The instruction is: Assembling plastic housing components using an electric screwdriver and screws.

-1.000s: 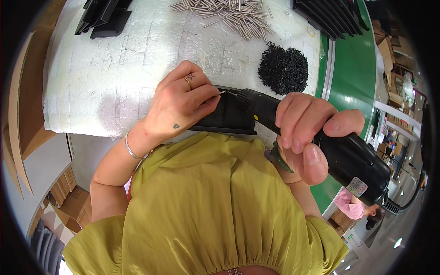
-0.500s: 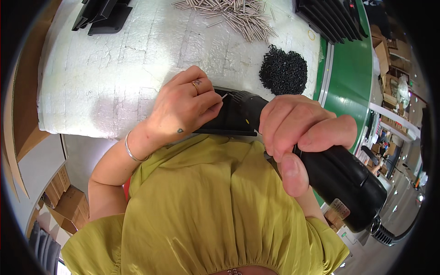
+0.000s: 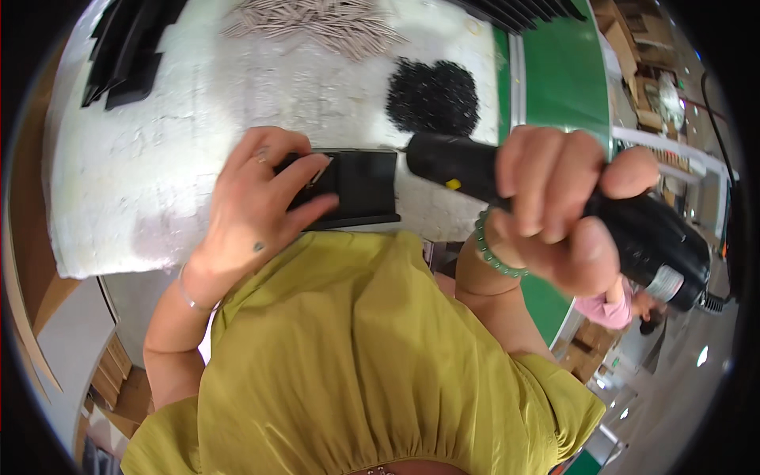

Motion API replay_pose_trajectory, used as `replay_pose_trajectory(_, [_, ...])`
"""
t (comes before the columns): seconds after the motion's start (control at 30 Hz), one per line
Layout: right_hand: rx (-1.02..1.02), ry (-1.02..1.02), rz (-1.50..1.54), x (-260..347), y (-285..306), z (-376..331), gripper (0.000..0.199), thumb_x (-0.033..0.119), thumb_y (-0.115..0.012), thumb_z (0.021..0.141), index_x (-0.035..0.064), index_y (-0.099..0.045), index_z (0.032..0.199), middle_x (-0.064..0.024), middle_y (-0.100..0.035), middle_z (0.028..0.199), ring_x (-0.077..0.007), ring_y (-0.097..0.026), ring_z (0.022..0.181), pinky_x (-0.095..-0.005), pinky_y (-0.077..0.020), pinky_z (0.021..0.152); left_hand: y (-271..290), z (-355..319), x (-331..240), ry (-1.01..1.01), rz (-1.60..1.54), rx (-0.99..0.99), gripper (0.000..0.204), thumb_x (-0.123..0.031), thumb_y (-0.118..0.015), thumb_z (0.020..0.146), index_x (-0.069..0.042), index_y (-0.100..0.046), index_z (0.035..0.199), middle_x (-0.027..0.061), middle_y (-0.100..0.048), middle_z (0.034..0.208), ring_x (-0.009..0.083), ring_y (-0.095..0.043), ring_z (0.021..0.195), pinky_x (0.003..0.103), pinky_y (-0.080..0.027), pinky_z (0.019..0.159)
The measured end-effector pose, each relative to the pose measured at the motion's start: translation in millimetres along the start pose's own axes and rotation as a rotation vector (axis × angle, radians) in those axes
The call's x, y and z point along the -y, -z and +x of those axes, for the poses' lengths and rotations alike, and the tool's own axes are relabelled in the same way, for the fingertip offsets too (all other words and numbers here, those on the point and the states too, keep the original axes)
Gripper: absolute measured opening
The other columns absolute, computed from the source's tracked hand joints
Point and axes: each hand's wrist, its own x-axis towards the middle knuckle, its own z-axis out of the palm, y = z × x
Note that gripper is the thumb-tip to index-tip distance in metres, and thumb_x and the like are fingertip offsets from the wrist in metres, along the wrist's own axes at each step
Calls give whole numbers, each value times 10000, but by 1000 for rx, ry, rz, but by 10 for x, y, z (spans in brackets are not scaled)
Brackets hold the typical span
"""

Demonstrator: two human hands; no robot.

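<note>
A black plate (image 3: 360, 186) is pinned flat on the white table (image 3: 142, 206) by the left hand (image 3: 253, 214). A driver (image 3: 554, 206) is gripped by the right hand (image 3: 554, 214); fingers (image 3: 313, 170) could be struck if its tip slips.

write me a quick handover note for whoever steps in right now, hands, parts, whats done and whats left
Left hand: holds a flat black part down on the white table.
Right hand: closed in a grip on a black power screwdriver, tip at the part's right edge.
Nearby: heap of small black pieces, pile of pale sticks, black strips far left.
Done: part and tool lined up.
Left: cannot tell if a screw is in.
</note>
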Motion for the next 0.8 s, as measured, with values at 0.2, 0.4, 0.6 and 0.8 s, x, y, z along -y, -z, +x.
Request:
replay_pose_trajectory(0.2, [-278,30,-124,106,312,-304,346,5,-505,731,-1,-426,1067,-85,-466,624,-154,-403,465,-306,-369,476,168,-53,-163,80,147,422,706,-169,-769,597,-79,-492,1240,159,-441,1260,352,-432,1121,414,-384,943])
replay_pose_trajectory(0.4, [-580,-36,-223,-13,367,-572,297,-9,-510,725,6,-445,1014,-79,-474,626,-148,-408,470,-302,-390,478,419,201,-61,77,-102,634,410,-260,-642,799,-14,-582,1120,169,-616,909,370,-576,800,384,-476,778])
replay_pose_trajectory(0.6, [-620,-87,-225,-46,390,-568,284,-12,-517,718,3,-446,993,-73,-473,625,-159,-437,488,-323,-417,507,236,453,238,154,23,264,201,-160,-575,857,-19,-636,985,134,-592,768,308,-551,764,368,-428,669])
replay_pose_trajectory(0.8, [-506,57,-102,92,391,-504,304,47,-498,743,43,-436,1040,-47,-420,581,-145,-397,463,-321,-370,501,-27,513,156,-82,102,101,173,-97,-654,775,-41,-652,939,100,-602,911,288,-536,901,361,-453,781])
